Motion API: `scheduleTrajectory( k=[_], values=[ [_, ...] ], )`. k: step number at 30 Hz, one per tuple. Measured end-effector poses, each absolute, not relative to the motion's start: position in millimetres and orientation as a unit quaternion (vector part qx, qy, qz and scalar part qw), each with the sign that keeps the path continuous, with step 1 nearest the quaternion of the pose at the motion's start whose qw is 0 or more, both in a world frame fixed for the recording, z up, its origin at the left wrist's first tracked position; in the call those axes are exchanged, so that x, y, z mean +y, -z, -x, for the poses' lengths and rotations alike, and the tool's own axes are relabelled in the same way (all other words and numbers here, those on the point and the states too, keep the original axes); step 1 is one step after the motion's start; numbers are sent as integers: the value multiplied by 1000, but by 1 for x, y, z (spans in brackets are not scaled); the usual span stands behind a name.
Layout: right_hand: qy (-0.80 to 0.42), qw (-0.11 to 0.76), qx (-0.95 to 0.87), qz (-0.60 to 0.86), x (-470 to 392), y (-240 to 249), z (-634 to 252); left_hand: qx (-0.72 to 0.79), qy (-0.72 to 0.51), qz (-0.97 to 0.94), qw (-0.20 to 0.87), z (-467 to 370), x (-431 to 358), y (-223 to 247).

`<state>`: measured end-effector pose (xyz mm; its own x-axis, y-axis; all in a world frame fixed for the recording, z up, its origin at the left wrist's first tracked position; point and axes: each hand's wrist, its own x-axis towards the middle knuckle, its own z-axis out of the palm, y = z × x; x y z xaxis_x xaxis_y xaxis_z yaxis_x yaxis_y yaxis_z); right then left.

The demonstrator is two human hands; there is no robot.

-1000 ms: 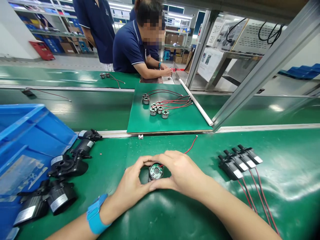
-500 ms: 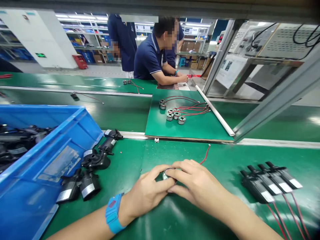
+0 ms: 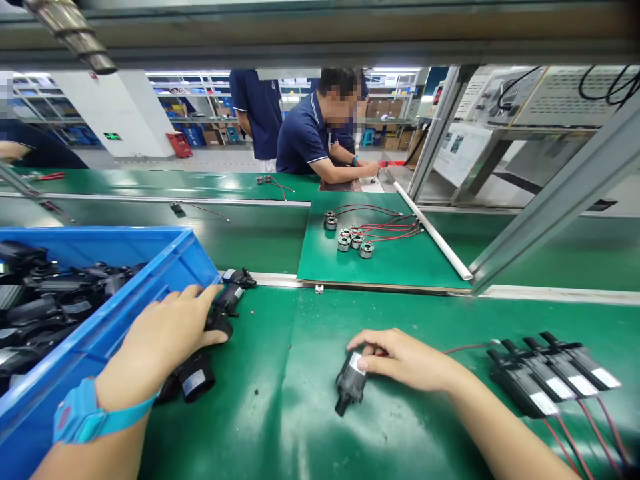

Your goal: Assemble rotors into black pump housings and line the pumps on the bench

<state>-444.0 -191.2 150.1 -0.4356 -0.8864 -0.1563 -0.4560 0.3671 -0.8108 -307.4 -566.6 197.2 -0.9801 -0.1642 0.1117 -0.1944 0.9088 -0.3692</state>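
My right hand (image 3: 395,357) has its thumb and fingers closed on a black pump (image 3: 350,383) with a white label. The pump's nozzle points down toward me, and a red wire (image 3: 467,348) emerges behind the hand. My left hand (image 3: 173,327), with a blue wristband, reaches over the black pumps beside the crate. Its thumb and fingers are spread around one black pump (image 3: 220,325); whether they touch it I cannot tell. Another pump (image 3: 196,377) with a pale label lies below that hand, partly hidden.
A blue crate (image 3: 193,257) full of black pumps stands at left. Several wired pumps (image 3: 555,377) lie in a row at right. Several small round motor parts (image 3: 367,250) with red wires sit on the raised green board (image 3: 400,267). A slanted metal post (image 3: 540,220) rises at right. A co-worker (image 3: 305,143) works opposite.
My hands were together around a round part at the middle. Now they are apart: the left has moved left to the pumps by the crate, and the right holds a pump. The view has tilted up.
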Motion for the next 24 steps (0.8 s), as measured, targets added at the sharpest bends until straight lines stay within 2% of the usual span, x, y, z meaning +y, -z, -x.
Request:
scheduleTrajectory(
  k=[3, 6, 8, 10, 12, 14, 18, 24],
  values=[
    [331, 292, 757, 483, -191, -152, 441, -990, -121, -68, -10, 307, -578, -187],
    [327, 241, 774, 486, -195, -154, 443, -997, -68, -32, 18, 321, -550, -174],
    [332, 155, 814, 451, -201, -155, 455, -999, -28, -16, 29, 332, -521, -163],
    [309, 28, 866, 393, -208, -156, 476, -999, 33, -1, 29, 339, -494, -148],
    [256, -82, 902, 337, -216, -158, 501, -994, 105, 26, 28, 343, -476, -134],
    [194, -149, 921, 302, -225, -159, 527, -984, 165, 54, 29, 344, -469, -125],
    [123, -179, 928, 302, -237, -161, 565, -965, 243, 94, 40, 346, -473, -128],
    [126, -158, 932, 300, -243, -155, 577, -956, 275, 94, 30, 348, -478, -131]
  ],
)
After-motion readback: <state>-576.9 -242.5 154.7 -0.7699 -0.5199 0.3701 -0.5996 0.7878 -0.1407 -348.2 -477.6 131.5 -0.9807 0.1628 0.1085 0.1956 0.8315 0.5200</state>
